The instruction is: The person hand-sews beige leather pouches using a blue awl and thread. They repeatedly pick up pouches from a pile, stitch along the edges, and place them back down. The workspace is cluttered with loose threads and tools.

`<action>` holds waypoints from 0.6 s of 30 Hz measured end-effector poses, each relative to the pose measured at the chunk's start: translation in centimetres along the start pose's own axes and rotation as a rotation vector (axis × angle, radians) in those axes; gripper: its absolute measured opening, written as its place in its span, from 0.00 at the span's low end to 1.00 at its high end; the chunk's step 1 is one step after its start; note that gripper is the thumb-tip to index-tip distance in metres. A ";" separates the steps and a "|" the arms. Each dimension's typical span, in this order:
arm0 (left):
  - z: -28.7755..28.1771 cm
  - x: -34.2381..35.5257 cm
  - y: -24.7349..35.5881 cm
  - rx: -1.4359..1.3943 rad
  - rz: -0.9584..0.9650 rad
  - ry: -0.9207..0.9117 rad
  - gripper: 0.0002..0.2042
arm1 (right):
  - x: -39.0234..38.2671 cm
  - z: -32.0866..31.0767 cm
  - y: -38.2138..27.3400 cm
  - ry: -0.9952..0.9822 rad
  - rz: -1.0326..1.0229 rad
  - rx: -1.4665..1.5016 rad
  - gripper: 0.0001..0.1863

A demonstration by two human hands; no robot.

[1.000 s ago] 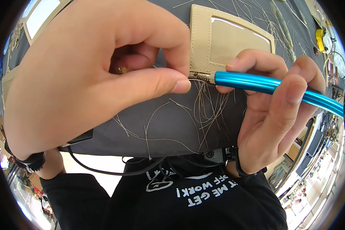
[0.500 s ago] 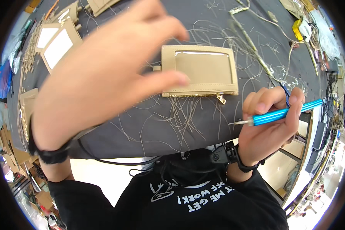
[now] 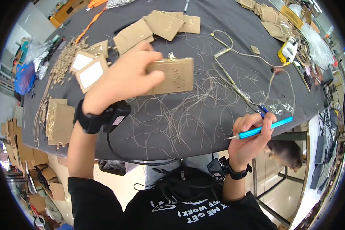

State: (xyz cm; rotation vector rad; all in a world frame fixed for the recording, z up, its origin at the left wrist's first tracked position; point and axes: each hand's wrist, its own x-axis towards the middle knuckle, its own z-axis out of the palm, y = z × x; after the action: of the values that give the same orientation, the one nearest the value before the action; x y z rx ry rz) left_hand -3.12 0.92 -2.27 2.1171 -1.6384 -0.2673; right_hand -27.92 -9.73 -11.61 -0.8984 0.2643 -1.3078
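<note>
My left hand [image 3: 128,73], a little blurred, grips the left end of a beige card wallet [image 3: 176,76] between thumb and fingers. The wallet shows a plain face with a stamped mark, and its gold zipper pull [image 3: 171,56] is on the far edge. Whether the wallet touches the table, I cannot tell. Lower right, my right hand [image 3: 251,134] is closed round a bright blue pen-shaped tool [image 3: 266,127], whose thin metal tip points left. Something dark blue [image 3: 262,110] shows behind those fingers; its kind is hidden. Loose thread ends [image 3: 172,119] lie between the hands.
More beige wallets [image 3: 165,25] lie at the back, with a stack [image 3: 60,122] at the left. White-windowed pieces [image 3: 91,73] rest beside my left hand, near a heap of small beige bits [image 3: 67,61]. A cord [image 3: 228,73] and clear plastic [image 3: 281,105] lie at the right.
My left hand has closed on the wallet. The wallet has turned from its clear-window face to its stamped face, zipper edge now far. The right hand still holds the blue tool.
</note>
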 end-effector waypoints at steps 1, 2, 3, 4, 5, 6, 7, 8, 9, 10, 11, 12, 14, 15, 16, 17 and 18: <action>-0.8 -1.1 -1.1 0.017 -0.053 0.030 0.15 | -0.1 0.0 0.0 -0.017 -0.013 -0.032 0.10; -2.0 -2.5 -2.4 0.021 -0.076 0.083 0.14 | -0.2 0.0 0.0 -0.018 -0.029 -0.012 0.10; -3.5 -3.9 -3.9 0.015 -0.207 0.065 0.14 | -0.3 0.0 0.1 -0.034 -0.030 -0.044 0.11; -4.9 -5.3 -5.3 0.091 -0.220 0.126 0.16 | -0.3 0.0 0.1 -0.047 -0.035 -0.051 0.11; -6.1 -6.7 -6.7 0.103 -0.249 0.174 0.15 | -0.4 -0.1 0.1 -0.058 -0.041 -0.034 0.11; -7.4 -7.6 -8.1 0.181 -0.334 0.159 0.15 | -0.4 -0.2 0.1 -0.058 -0.036 -0.067 0.11; -8.3 -8.6 -9.2 0.169 -0.380 0.156 0.13 | -0.5 -0.2 0.1 -0.056 -0.033 -0.069 0.11; -9.0 -9.3 -10.1 0.134 -0.391 0.161 0.12 | -0.5 -0.2 0.1 -0.039 -0.017 -0.051 0.12; -9.5 -9.8 -10.8 0.143 -0.310 0.135 0.12 | -0.4 -0.1 0.1 -0.058 -0.035 -0.070 0.12; -9.8 -10.1 -11.5 0.145 -0.214 0.112 0.12 | -0.4 -0.1 0.1 -0.060 -0.040 -0.072 0.12; -9.9 -10.1 -12.0 0.161 -0.107 0.102 0.14 | -0.4 0.0 0.1 -0.054 -0.037 -0.058 0.12; -9.9 -9.9 -12.5 0.134 -0.129 0.046 0.13 | -0.3 0.0 0.1 -0.061 -0.047 -0.080 0.12; -9.9 -9.1 -13.3 0.110 -0.126 -0.029 0.14 | -0.3 0.2 0.1 -0.053 -0.053 -0.060 0.12; -10.0 -8.6 -13.7 0.097 -0.137 -0.064 0.12 | -0.4 0.3 0.1 -0.051 -0.065 -0.101 0.11; -10.0 -7.9 -14.1 0.161 -0.169 -0.053 0.12 | -0.5 0.4 0.2 -0.039 -0.076 -0.114 0.10; -10.2 -7.2 -14.5 0.225 -0.174 -0.042 0.11 | -0.6 0.5 0.2 -0.034 -0.081 -0.107 0.09; -10.2 -6.5 -14.7 0.287 -0.230 -0.038 0.11 | -0.6 0.6 0.3 -0.025 -0.086 -0.126 0.09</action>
State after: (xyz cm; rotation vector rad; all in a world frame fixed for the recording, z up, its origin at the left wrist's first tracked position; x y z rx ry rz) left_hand 12.06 12.33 -0.74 2.5354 -1.5293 -0.1504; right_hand -27.53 -8.94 -11.61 -1.0415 0.2941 -1.3697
